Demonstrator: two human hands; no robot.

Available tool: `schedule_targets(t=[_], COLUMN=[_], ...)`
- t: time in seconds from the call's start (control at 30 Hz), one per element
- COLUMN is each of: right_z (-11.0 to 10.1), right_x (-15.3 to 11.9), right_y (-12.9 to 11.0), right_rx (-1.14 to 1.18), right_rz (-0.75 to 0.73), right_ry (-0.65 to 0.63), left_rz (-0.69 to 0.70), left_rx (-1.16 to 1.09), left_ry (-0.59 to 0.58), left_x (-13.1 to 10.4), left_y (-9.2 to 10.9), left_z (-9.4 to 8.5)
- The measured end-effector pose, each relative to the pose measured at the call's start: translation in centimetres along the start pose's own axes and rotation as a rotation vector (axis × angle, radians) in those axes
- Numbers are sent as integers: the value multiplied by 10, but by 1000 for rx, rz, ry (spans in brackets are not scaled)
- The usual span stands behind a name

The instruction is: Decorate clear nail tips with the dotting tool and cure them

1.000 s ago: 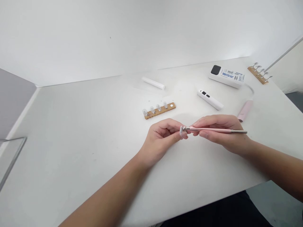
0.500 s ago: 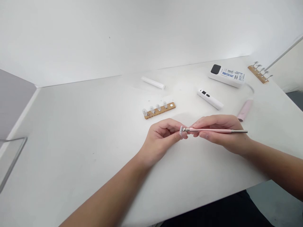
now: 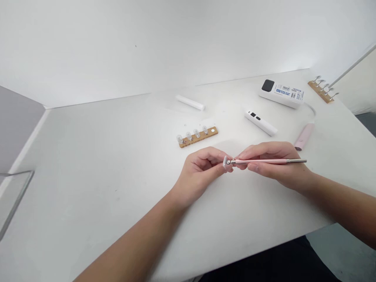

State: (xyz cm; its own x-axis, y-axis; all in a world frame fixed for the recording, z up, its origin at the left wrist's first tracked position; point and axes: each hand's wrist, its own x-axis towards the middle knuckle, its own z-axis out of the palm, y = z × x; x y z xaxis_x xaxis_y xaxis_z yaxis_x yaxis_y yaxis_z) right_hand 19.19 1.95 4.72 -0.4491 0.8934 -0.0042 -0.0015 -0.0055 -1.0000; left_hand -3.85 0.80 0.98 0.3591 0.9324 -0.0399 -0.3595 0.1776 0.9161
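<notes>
My right hand holds a thin pink pen-like tool with silver ends, lying level between fingers and thumb. At the tool's left end, my left hand pinches a small clear nail tip beside a round silver head. The tips of both hands nearly meet there, above the white table. Behind my left hand lies a wooden strip bearing several clear nail tips on small stands, with one white dot bare at its right end.
A white stick lies behind the strip. To the right are a white pen-shaped device, a white box with a black panel, a pink handpiece on a cord and another wooden strip with small stands. The table has a front edge.
The nail tip has turned slightly at the tool's left end. Both hands keep almost the same place and grip.
</notes>
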Motion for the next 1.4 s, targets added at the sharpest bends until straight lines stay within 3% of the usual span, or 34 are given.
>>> schedule_targets(t=[0.17,0.4,0.63,0.93,1.4], right_z=[1,-1,-2,-3,-1], right_x=[0,2,0,2,1], right_y=[1,-3,1,-2,-2], right_rx=[-14,5,-54,10,8], right_rz=[-10,-35,1,-47,-6], right_ry=[45,-68,29,-77,10], left_rz=[0,-15,1,-11,-3], left_rx=[23,-3,1,-37,-16], left_ry=[14,15,6,2,42], left_x=[-1,0,-1,1,0], left_y=[-1,-2,-1,-2,-1], left_z=[0,0,-1,1,1])
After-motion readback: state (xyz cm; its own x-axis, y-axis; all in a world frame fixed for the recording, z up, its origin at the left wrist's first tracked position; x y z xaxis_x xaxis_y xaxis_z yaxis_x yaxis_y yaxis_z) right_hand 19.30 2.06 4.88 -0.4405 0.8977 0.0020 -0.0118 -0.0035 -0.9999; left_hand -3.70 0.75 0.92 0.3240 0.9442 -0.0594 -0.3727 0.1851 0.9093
